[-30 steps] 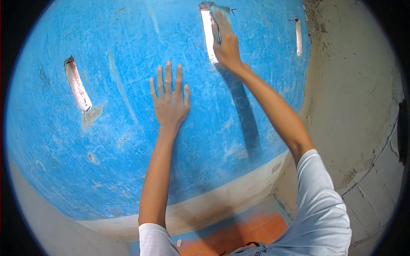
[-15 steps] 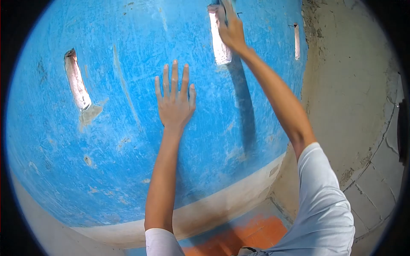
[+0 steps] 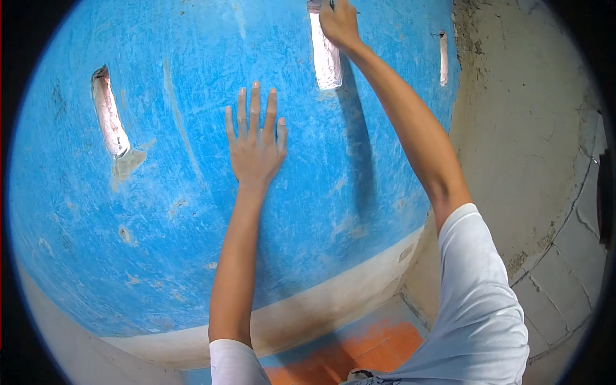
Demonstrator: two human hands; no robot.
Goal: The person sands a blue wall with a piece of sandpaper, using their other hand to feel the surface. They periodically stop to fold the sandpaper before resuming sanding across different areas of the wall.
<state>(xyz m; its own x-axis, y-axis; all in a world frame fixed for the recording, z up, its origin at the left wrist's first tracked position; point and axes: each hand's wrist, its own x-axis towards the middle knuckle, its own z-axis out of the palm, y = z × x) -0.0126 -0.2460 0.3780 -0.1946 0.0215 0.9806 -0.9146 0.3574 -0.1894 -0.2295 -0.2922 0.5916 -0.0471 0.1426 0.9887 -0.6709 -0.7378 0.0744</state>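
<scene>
My left hand [image 3: 258,151] lies flat with spread fingers on the blue wall [image 3: 173,256], near its middle. Higher up and to the right, my right hand [image 3: 339,24] is closed round a small dark object at the top edge of the view, mostly hidden by the fingers and cut off by the frame. That hand is beside the upper part of the middle slot [image 3: 327,61], a narrow bright opening in the wall. The shadow of the right arm falls on the blue paint below it.
Another slot [image 3: 110,115] opens at the left, with a grey patch under it, and a thin one [image 3: 443,61] at the right. A bare grey wall [image 3: 513,128] meets the blue one at the right corner. Below is a floor with orange colour [image 3: 378,346].
My right hand has shifted slightly up and left, and the object in it now shows less. My left hand stays flat on the wall while the whole view has shifted a little.
</scene>
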